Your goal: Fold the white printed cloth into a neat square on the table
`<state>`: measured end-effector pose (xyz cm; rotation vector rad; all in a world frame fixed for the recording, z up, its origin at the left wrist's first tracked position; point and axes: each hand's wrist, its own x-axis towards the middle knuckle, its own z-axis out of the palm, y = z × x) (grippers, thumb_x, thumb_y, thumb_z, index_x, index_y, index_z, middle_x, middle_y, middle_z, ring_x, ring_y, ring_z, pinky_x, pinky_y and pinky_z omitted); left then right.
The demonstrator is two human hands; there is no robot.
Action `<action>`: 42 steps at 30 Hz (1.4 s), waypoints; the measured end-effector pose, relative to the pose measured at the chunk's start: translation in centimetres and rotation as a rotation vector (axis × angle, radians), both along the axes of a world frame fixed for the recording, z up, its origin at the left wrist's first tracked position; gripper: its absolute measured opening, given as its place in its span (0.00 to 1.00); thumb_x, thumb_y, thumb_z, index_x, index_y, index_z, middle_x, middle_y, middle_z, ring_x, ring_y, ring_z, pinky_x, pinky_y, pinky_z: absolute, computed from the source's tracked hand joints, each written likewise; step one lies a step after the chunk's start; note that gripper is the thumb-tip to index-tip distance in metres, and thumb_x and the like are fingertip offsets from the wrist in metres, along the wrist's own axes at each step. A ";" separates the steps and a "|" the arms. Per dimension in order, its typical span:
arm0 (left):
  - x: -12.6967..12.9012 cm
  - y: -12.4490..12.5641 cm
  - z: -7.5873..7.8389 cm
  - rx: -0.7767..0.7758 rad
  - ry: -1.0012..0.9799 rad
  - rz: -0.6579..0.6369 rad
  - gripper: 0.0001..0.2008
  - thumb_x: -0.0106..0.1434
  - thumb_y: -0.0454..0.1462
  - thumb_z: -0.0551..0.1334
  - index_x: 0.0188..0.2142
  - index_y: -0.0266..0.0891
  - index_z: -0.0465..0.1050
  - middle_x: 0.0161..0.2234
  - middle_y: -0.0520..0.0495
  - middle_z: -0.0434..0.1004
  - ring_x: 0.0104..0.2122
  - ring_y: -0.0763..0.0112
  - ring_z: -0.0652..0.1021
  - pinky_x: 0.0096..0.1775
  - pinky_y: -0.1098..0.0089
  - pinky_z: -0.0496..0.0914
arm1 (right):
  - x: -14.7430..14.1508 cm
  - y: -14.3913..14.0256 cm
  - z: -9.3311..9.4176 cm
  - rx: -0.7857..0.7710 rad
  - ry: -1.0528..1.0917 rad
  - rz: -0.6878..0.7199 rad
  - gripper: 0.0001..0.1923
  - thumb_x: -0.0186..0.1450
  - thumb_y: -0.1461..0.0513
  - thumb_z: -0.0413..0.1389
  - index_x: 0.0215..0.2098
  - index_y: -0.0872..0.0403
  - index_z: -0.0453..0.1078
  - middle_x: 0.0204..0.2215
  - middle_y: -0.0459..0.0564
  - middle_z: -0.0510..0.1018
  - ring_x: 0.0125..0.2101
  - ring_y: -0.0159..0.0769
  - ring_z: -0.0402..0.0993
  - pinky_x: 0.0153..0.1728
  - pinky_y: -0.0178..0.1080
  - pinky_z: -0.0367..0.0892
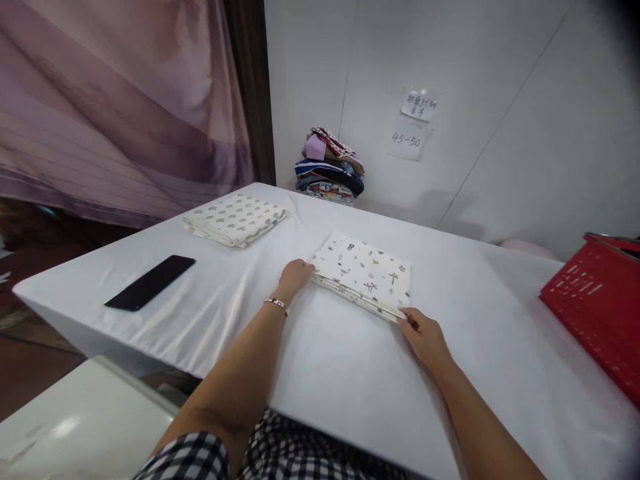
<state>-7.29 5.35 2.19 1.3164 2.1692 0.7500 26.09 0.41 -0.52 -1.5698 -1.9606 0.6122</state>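
Note:
A folded white cloth [363, 270] printed with small palm trees and other motifs lies flat on the white-covered table [345, 373]. Its near edge shows several stacked layers. My left hand [295, 279] pinches the near left corner between thumb and fingers. At the near right corner, my right hand [424, 335] is closed on the same cloth. Farther back to the left rests a second folded cloth [236, 220], cream with grey heart-like shapes, apart from both hands.
A black phone [151, 283] lies on the table at left. The red perforated basket [595, 307] stands at the right edge. Behind the table, a stack of folded fabrics [330, 167] sits by the wall. A pink curtain [120, 100] hangs at left; a white surface [85, 420] is lower left.

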 end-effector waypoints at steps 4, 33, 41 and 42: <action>0.1 0.0 0.0 -0.005 0.005 0.023 0.06 0.53 0.39 0.54 0.28 0.40 0.65 0.31 0.45 0.75 0.30 0.65 0.73 0.27 0.69 0.60 | 0.0 0.0 0.0 0.009 0.000 -0.021 0.19 0.60 0.50 0.48 0.40 0.52 0.71 0.21 0.43 0.71 0.21 0.32 0.64 0.24 0.35 0.60; 3.3 -0.7 -1.1 0.539 0.326 -0.706 0.12 0.64 0.38 0.52 0.34 0.43 0.75 0.38 0.49 0.76 0.42 0.67 0.72 0.48 0.62 0.60 | -2.5 0.0 1.2 0.424 -0.393 0.062 0.13 0.62 0.63 0.50 0.43 0.54 0.70 0.43 0.53 0.71 0.45 0.42 0.64 0.45 0.43 0.57; 2.5 -0.2 -1.8 0.564 0.294 -0.770 0.11 0.63 0.40 0.55 0.40 0.44 0.75 0.40 0.48 0.76 0.42 0.67 0.72 0.46 0.64 0.63 | -7.1 1.5 2.6 0.356 -0.464 0.133 0.10 0.65 0.65 0.48 0.41 0.53 0.70 0.40 0.51 0.73 0.42 0.39 0.64 0.43 0.40 0.55; 2.5 -0.1 -1.9 0.563 0.289 -0.772 0.11 0.63 0.40 0.55 0.40 0.44 0.75 0.40 0.48 0.76 0.42 0.67 0.72 0.46 0.64 0.63 | -7.5 1.8 2.6 0.353 -0.468 0.134 0.10 0.65 0.65 0.48 0.41 0.53 0.70 0.40 0.51 0.74 0.42 0.39 0.64 0.43 0.40 0.55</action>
